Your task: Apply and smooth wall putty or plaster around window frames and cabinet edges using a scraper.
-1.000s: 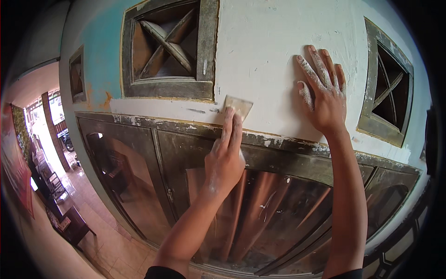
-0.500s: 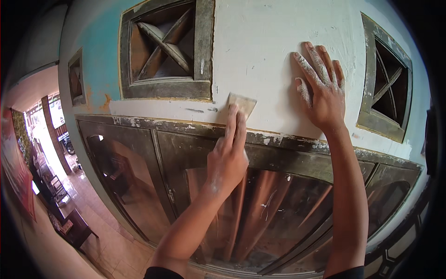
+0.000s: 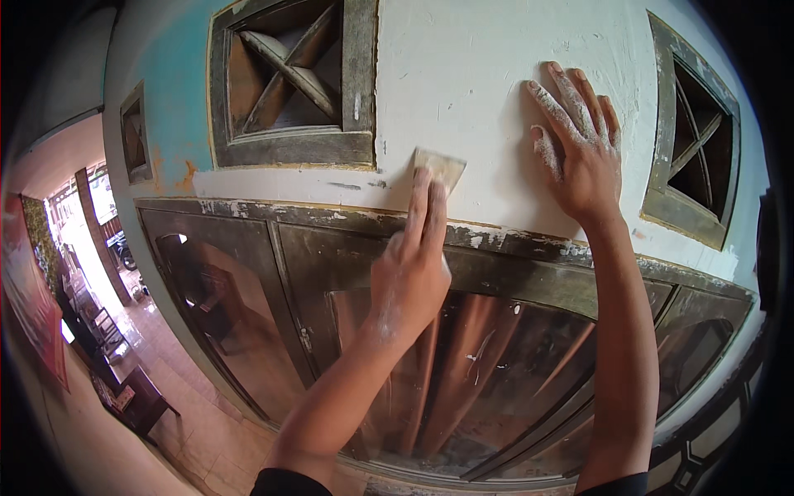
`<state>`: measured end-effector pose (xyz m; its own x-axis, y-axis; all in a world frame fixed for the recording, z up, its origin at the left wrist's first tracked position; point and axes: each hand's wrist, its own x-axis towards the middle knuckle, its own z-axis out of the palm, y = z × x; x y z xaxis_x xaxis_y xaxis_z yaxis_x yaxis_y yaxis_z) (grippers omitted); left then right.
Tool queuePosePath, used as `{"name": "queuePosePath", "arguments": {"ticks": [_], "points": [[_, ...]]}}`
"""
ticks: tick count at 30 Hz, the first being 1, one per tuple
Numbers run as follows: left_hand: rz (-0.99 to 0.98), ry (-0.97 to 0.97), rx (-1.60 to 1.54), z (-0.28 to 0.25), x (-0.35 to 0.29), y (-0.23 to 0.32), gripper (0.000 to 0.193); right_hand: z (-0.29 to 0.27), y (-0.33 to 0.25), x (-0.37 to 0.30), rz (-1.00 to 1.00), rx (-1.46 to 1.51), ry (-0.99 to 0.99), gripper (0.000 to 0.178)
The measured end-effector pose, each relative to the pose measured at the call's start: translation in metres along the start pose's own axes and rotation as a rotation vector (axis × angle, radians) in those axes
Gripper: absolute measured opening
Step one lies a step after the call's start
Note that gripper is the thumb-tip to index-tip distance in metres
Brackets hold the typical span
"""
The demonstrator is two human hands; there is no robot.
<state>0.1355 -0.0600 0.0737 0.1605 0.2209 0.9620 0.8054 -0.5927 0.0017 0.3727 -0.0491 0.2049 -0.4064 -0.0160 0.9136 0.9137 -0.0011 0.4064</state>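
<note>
A putty knife [image 3: 442, 169] with a wide, pale, smeared blade lies against the white wall [image 3: 488, 107], just above the dark window frame. My left hand [image 3: 411, 269] grips it, two fingers stretched along the blade and the others curled beneath; its handle is hidden by the hand. Farther right, my right hand [image 3: 583, 157] rests flat on the white wall with fingers spread, holding nothing. White powder coats its fingers and thumb, and a little marks the left wrist.
Wooden vents with crossed slats, one [image 3: 289, 83] at upper left and another [image 3: 695, 136] at right, are set into the wall. Below runs a dark window frame [image 3: 372, 221] with chipped paint, its glass [image 3: 463, 372] showing curtain folds. A dark chair [image 3: 145, 405] stands on the tiled floor at left.
My left hand has slid the putty knife slightly up and right along the wall. The view has shifted a little; my right hand stays flat on the wall.
</note>
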Motion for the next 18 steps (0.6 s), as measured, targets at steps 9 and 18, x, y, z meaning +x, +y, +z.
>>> {"name": "queuePosePath", "arguments": {"ticks": [9,18], "points": [[0.004,0.04,0.022,0.006,0.01,-0.003,0.086,-0.003,0.001,0.001,-0.005,0.026,0.01,0.049],[-0.055,0.038,-0.115,0.01,0.01,0.005,0.08,-0.003,0.004,0.0,-0.026,0.042,0.038,0.048]]}}
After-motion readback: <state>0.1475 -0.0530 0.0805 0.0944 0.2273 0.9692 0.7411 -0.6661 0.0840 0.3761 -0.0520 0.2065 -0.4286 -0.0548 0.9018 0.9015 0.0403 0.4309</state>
